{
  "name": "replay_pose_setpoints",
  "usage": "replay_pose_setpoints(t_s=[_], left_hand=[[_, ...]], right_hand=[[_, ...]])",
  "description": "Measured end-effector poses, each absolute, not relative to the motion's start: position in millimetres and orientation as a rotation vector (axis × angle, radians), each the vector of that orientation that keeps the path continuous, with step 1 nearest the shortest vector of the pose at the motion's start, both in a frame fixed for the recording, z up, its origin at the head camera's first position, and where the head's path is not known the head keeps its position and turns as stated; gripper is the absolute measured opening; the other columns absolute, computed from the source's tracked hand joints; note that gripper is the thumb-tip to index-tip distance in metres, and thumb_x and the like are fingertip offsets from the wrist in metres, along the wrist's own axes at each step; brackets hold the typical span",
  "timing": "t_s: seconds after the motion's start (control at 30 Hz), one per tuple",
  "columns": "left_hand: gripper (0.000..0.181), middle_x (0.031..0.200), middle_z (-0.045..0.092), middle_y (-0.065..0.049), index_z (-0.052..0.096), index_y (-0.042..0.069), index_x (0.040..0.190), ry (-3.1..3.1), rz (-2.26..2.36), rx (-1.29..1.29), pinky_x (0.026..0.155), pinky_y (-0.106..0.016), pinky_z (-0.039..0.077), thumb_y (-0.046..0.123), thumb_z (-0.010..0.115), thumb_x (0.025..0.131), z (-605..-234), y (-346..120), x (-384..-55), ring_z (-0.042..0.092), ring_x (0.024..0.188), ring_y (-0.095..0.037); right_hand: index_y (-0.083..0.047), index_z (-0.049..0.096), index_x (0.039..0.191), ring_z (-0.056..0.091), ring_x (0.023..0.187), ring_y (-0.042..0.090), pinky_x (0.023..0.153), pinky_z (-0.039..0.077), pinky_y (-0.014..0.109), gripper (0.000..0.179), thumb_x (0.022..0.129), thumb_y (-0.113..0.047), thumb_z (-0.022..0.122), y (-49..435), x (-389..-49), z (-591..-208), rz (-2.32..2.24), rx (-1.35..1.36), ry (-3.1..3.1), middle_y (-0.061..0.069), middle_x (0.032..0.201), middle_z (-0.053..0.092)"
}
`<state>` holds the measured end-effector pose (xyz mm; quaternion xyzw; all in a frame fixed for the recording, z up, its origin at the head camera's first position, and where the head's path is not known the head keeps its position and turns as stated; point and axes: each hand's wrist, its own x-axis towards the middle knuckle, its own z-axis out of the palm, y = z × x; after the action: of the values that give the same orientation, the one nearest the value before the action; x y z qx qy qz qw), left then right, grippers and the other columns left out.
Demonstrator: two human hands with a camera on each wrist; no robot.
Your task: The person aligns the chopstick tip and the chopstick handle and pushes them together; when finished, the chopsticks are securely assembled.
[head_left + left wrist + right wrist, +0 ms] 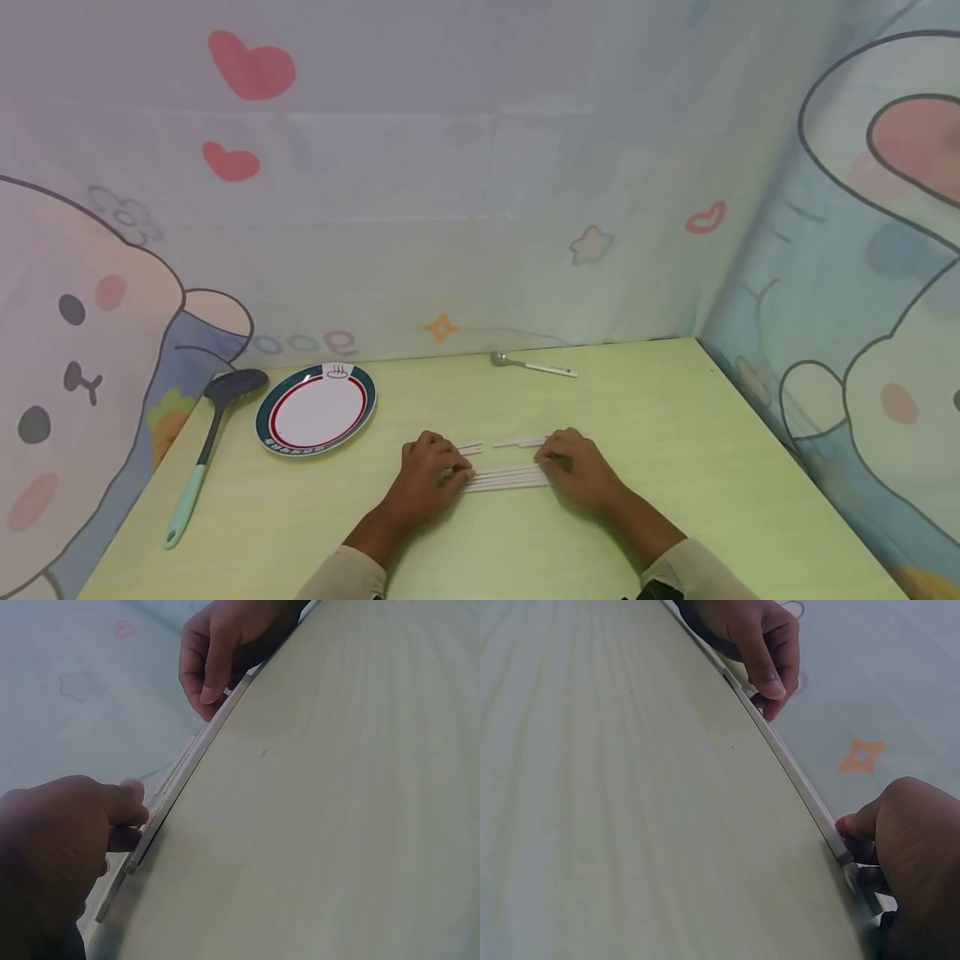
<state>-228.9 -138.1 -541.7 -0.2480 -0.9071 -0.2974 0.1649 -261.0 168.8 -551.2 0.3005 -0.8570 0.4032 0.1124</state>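
Note:
Several thin white chopsticks point(508, 479) lie side by side across the table, between my two hands in the head view. My left hand point(429, 479) grips their left end, thumb and fingers bent about it. At the other end my right hand point(581, 471) pinches the sticks the same way. Just behind this bundle, shorter visible lengths of white sticks point(519, 442) reach out from under the fingers of both hands, with a gap between them. Both wrist views show the chopsticks point(180, 772) low along the tabletop, thumbs and fingertips right at them; the palms hide part of the ends.
A white plate point(318, 412) with a dark green rim stands at the back left. Left of it lies a black slotted turner point(210, 429) with a mint handle point(185, 506). A small spoon point(536, 365) lies near the table's back edge, before a printed cloth point(450, 167).

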Motion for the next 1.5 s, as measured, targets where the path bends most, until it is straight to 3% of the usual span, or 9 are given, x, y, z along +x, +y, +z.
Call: replay_pose_setpoints(t_s=[0.23, 0.43, 0.77, 1.0, 1.5], left_hand=[[0.004, 0.095, 0.075, 0.004, 0.083, 0.019, 0.096, -2.551, -0.827, -0.678, 0.094, -0.052, 0.038, 0.016, 0.082, 0.096, -542.0, -137.2, -229.2, 0.058, 0.109, -0.022], [0.008, 0.106, 0.070, -0.002, 0.084, 0.013, 0.102, -2.511, -0.838, -0.517, 0.094, -0.056, 0.036, 0.011, 0.084, 0.094, -544.8, -138.7, -234.7, 0.057, 0.115, -0.029], [0.010, 0.110, 0.064, -0.001, 0.082, 0.016, 0.089, -2.532, -0.822, -0.468, 0.093, -0.057, 0.034, 0.008, 0.088, 0.089, -549.1, -145.6, -244.2, 0.054, 0.121, -0.033], [0.008, 0.110, 0.064, -0.001, 0.082, 0.015, 0.092, -2.553, -0.830, -0.436, 0.095, -0.058, 0.034, 0.009, 0.087, 0.090, -549.0, -144.4, -242.7, 0.054, 0.122, -0.033], [0.006, 0.112, 0.064, -0.002, 0.082, 0.015, 0.092, -2.591, -0.841, -0.394, 0.098, -0.059, 0.035, 0.011, 0.086, 0.092, -548.2, -142.8, -241.6, 0.054, 0.124, -0.032]], right_hand=[[-0.013, 0.082, 0.102, 0.066, 0.101, 0.017, 0.091, 0.056, 0.036, 0.014, 0.100, -0.001, 0.073, 168.1, -263.1, -553.3, 1.173, 0.863, -2.467, 0.000, 0.103, 0.077], [-0.007, 0.081, 0.103, 0.068, 0.102, 0.023, 0.089, 0.060, 0.037, 0.016, 0.095, 0.006, 0.076, 167.2, -269.5, -555.1, 1.087, 0.793, -2.389, 0.002, 0.104, 0.075], [-0.013, 0.081, 0.102, 0.059, 0.112, 0.020, 0.097, 0.057, 0.042, 0.011, 0.098, -0.003, 0.079, 166.2, -275.5, -551.0, 1.096, 0.556, -2.606, -0.001, 0.113, 0.070], [-0.014, 0.082, 0.100, 0.058, 0.114, 0.026, 0.100, 0.050, 0.054, 0.010, 0.096, -0.005, 0.081, 168.3, -274.6, -550.8, 1.089, 0.488, -2.625, 0.003, 0.113, 0.070], [-0.016, 0.081, 0.102, 0.056, 0.117, 0.028, 0.103, 0.047, 0.057, 0.008, 0.099, -0.010, 0.079, 170.3, -272.8, -552.5, 1.135, 0.425, -2.667, 0.004, 0.119, 0.069]])
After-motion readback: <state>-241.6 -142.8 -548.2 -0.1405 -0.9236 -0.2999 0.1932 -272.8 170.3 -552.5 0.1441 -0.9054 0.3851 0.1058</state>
